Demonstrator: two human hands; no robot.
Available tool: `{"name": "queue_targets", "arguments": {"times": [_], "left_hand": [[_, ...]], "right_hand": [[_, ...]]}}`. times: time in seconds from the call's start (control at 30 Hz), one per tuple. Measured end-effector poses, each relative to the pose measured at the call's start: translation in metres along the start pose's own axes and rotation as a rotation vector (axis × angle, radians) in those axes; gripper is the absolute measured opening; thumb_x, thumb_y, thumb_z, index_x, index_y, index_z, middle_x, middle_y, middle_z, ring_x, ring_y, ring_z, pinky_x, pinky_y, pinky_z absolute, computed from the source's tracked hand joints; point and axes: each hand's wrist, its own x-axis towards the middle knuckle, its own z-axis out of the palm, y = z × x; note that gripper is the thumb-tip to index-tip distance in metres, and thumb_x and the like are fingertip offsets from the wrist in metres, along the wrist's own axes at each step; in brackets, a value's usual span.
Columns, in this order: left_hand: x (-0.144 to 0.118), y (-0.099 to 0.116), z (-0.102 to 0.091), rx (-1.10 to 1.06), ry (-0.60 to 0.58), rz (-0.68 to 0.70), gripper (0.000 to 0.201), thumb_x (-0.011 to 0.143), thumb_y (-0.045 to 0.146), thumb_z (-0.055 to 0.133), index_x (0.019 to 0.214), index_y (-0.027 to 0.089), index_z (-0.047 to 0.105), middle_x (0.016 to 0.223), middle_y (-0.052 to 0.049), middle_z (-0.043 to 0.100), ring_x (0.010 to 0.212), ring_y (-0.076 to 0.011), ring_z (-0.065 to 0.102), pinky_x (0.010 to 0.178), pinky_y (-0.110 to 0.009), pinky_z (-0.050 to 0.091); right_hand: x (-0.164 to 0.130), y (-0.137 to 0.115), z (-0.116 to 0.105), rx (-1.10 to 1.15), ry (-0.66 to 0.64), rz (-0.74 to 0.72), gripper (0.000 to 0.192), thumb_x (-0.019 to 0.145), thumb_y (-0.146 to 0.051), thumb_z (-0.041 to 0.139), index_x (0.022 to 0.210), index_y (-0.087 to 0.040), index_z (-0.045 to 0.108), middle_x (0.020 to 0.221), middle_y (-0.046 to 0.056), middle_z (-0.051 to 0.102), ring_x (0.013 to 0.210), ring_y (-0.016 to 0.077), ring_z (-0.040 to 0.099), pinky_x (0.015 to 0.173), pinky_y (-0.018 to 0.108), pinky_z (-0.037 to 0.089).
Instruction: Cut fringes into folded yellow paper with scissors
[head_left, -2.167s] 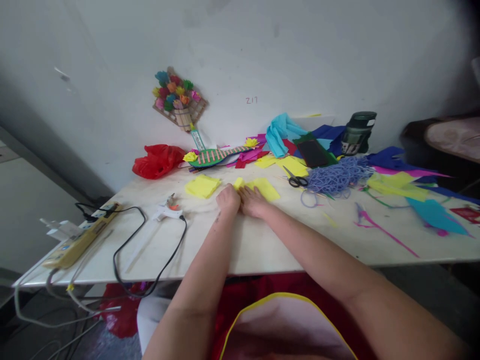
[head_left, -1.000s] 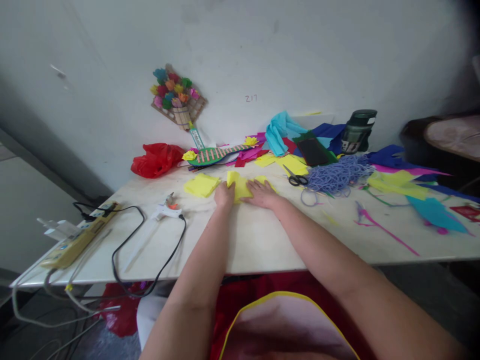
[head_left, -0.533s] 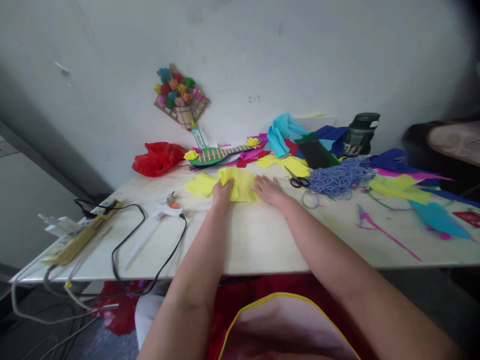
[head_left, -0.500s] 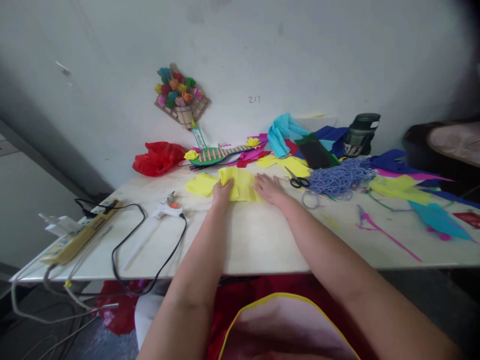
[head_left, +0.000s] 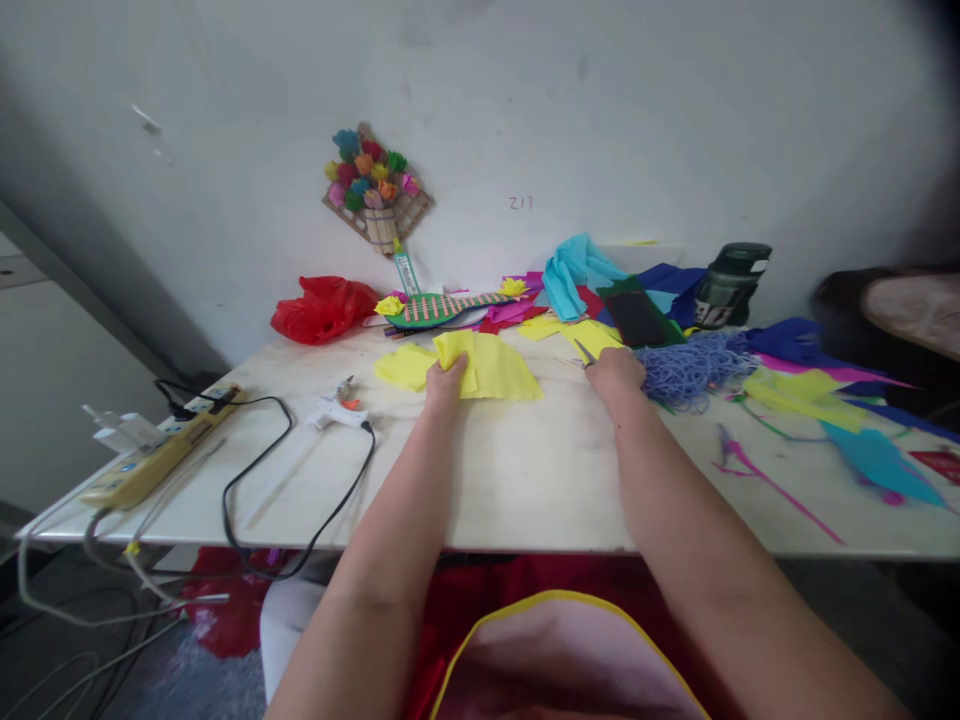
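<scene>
One left hand [head_left: 446, 381] pinched one folded yellow sheet [head_left: 504, 368]; one right hand [head_left: 618, 374], curled, partly covered one pair of scissors [head_left: 586, 352], its grip hidden from view.

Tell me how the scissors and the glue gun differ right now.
The scissors show grey blades, while the glue gun is mostly white. The right hand covers the scissors' handles; no hand touches the glue gun. A black cord runs from the glue gun, and none shows on the scissors. Both are hand tools.
</scene>
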Motion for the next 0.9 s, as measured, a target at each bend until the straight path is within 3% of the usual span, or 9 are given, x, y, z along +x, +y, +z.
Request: {"name": "queue_targets", "arguments": {"times": [0.2, 0.4, 0.6, 0.8, 0.9], "left_hand": [[-0.001, 0.001, -0.001, -0.013, -0.024, 0.009, 0.029, 0.064, 0.026, 0.067, 0.088, 0.01, 0.062, 0.09, -0.011, 0.067, 0.079, -0.0212, 0.064, 0.072, -0.033, 0.051], [0.003, -0.004, -0.002, -0.069, -0.02, 0.033, 0.03, 0.063, 0.025, 0.067, 0.088, 0.01, 0.062, 0.09, -0.011, 0.067, 0.079, -0.0209, 0.064, 0.073, -0.033, 0.051], [0.009, -0.007, -0.004, -0.072, 0.059, 0.074, 0.032, 0.064, 0.026, 0.067, 0.091, 0.01, 0.062, 0.094, -0.012, 0.066, 0.079, -0.021, 0.064, 0.07, -0.031, 0.052], [0.016, -0.006, -0.006, -0.035, 0.187, 0.098, 0.033, 0.07, 0.026, 0.061, 0.099, 0.011, 0.06, 0.1, -0.011, 0.065, 0.086, -0.0197, 0.063, 0.072, -0.027, 0.051], [0.019, -0.007, -0.008, -0.039, 0.245, 0.11, 0.034, 0.07, 0.027, 0.061, 0.1, 0.011, 0.059, 0.103, -0.011, 0.063, 0.09, -0.0194, 0.062, 0.075, -0.027, 0.05]], "right_hand": [[0.002, -0.001, 0.001, -0.026, -0.043, 0.02, 0.031, 0.072, -0.022, 0.052, 0.099, -0.011, 0.062, 0.103, 0.018, 0.061, 0.097, 0.0279, 0.057, 0.081, 0.041, 0.04], [-0.001, -0.004, -0.008, -0.015, -0.038, 0.02, 0.031, 0.072, -0.022, 0.054, 0.099, -0.01, 0.062, 0.102, 0.021, 0.06, 0.095, 0.0278, 0.057, 0.07, 0.035, 0.044], [-0.008, -0.008, -0.02, 0.024, 0.089, -0.038, 0.027, 0.076, -0.026, 0.05, 0.097, -0.014, 0.062, 0.096, 0.017, 0.063, 0.095, 0.0279, 0.056, 0.076, 0.039, 0.041], [-0.024, -0.026, -0.024, 0.326, 0.267, -0.179, 0.037, 0.081, -0.03, 0.044, 0.116, -0.02, 0.052, 0.103, 0.013, 0.061, 0.096, 0.026, 0.054, 0.08, 0.037, 0.039], [-0.029, -0.041, -0.02, 0.587, 0.167, -0.281, 0.04, 0.078, -0.034, 0.047, 0.116, -0.02, 0.051, 0.091, 0.007, 0.064, 0.083, 0.0211, 0.058, 0.07, 0.031, 0.044]]}}
